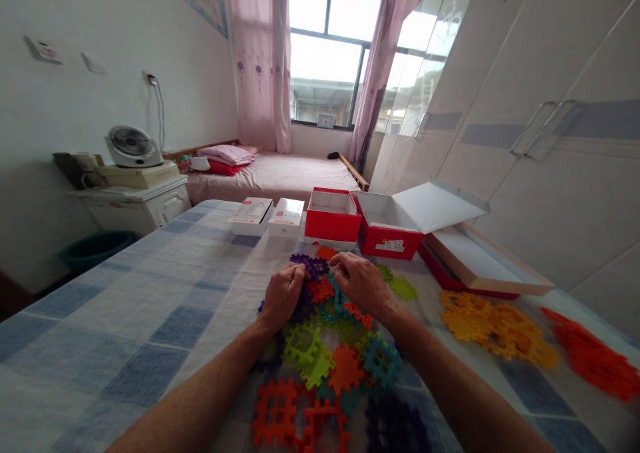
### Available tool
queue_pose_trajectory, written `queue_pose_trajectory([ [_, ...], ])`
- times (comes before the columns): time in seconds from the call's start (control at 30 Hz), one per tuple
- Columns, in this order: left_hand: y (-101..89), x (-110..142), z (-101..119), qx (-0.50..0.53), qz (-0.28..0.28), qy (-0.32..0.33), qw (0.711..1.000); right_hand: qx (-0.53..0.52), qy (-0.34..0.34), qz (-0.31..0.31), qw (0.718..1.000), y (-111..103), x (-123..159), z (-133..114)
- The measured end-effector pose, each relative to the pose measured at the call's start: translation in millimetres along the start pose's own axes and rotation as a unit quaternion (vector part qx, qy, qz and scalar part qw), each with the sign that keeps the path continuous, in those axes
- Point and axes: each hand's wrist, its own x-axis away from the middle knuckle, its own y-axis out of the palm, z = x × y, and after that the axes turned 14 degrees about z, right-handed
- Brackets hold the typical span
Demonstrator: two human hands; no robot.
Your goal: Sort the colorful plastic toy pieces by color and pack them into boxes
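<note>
"Starting nearest the wearer, what lies on the checked tablecloth [100,373]?"

"Orange pieces [275,407] beside dark pieces [395,423], the dark ones blurred. Just beyond, green pieces [317,367], an orange-red piece [346,367] and a blue-green piece [381,359] belong to one loose, mixed pile between the forearms [200,383]."

"Off to the right?"

"Red pieces [595,356] and yellow pieces [495,326], each colour in its own heap, apart from the pile."

"Which step is this?"

"Picking through the pile's far end, I'd judge. The next move calls for a light pinch on a single piece, since the notched edges overlap and might drag neighbours along."

"How are the hands set?"

"Both reach forward, backs up, wrists angled inward. The left hand [285,289] has its fingers curled in, close by a purple piece [310,265]; whether it grips, I can't tell. The right hand [356,278] arches, fingers bent down near a bright orange piece [326,253]; its hold is hidden too."

"And farther off?"

"White boxes [286,229] and open red boxes [333,225], then a bed [300,173] below a window [325,73]."
</note>
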Motion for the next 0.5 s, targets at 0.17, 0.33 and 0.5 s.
queue_pose_trajectory([
  [0.17, -0.6, -0.4, 0.6, -0.009, 0.016, -0.014, 1.0, 0.025, -0.118, -0.109, 0.987, 10.8, 3.8, -3.4],
  [0.33, 0.6, -1.3, -0.9, -0.02, 0.012, -0.008, 1.0, 0.039, -0.102, -0.114, 0.987, 25.2, 5.6, -7.1],
  [0.5, 1.4, -3.8, -2.7, 0.03, 0.053, -0.047, 0.997, 0.042, -0.153, -0.057, 0.986, 20.7, 7.7, -4.1],
])
